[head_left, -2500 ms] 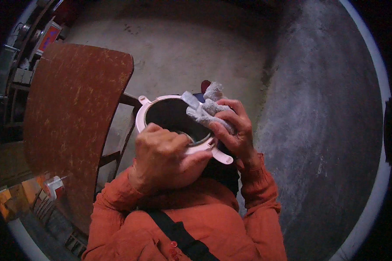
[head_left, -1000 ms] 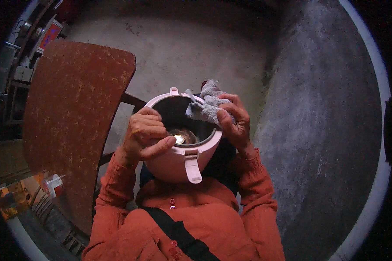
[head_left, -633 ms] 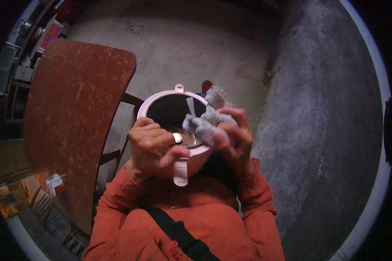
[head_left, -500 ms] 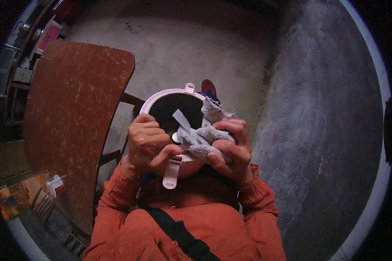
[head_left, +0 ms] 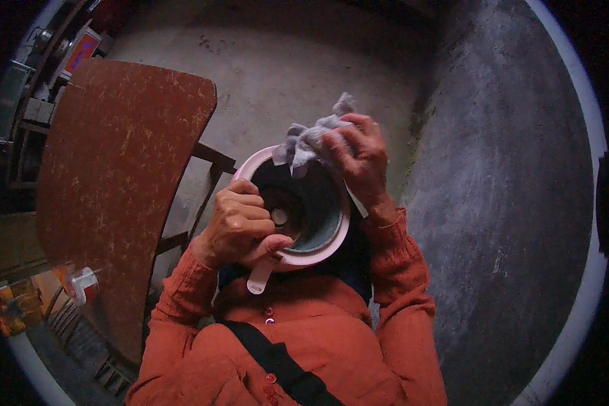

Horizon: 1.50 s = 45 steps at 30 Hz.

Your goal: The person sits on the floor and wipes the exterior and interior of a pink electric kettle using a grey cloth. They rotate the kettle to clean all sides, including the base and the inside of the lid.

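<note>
A round pink vessel [head_left: 346,215] that looks like a rice cooker body is held in front of me, its open top facing up. Its inside is dark, with a small round metal disc [head_left: 279,216] at the bottom. My left hand [head_left: 235,223] is closed over the left side of the rim, the thumb lying along the near edge. A pink tab [head_left: 260,276] sticks out below that thumb. My right hand [head_left: 360,157] grips a bunched grey-white rag [head_left: 311,139] at the far right part of the rim. Part of the rag hangs over the opening.
At the left stands a worn reddish-brown table [head_left: 125,155] with a wooden frame below it. A white tub [head_left: 84,285] shows at the lower left. Shelves with boxes line the far left. Concrete floor [head_left: 271,88] lies ahead, and a grey wall [head_left: 501,203] rises on the right.
My right hand has moved the rag away from me, from the near right of the rim to its far side. The vessel has turned and tilted somewhat, baring more of its inside.
</note>
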Each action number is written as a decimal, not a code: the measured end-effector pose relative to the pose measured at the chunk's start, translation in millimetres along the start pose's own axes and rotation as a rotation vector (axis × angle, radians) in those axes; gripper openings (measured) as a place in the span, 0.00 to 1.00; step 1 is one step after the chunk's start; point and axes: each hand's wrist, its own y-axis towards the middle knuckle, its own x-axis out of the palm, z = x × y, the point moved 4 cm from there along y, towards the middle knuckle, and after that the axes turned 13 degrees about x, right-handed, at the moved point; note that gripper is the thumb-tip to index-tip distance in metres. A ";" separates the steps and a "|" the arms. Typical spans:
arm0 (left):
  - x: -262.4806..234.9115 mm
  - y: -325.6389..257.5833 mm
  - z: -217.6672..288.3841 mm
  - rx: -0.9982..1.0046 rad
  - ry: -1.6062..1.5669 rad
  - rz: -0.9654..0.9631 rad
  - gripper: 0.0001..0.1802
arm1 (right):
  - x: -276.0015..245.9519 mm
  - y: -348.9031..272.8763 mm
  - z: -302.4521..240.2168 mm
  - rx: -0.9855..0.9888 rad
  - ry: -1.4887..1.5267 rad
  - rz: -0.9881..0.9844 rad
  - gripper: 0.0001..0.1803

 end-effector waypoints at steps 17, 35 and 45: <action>0.9 -8.3 5.1 0.012 -0.014 0.031 0.22 | -68.6 -111.2 -50.5 0.121 0.015 -0.314 0.11; -3.9 -12.8 5.6 -0.006 -0.004 0.060 0.20 | -63.7 -57.6 22.3 0.609 0.936 -0.047 0.25; -3.7 -12.0 5.1 -0.014 -0.004 0.049 0.19 | -63.5 -91.0 54.2 0.787 0.721 0.050 0.17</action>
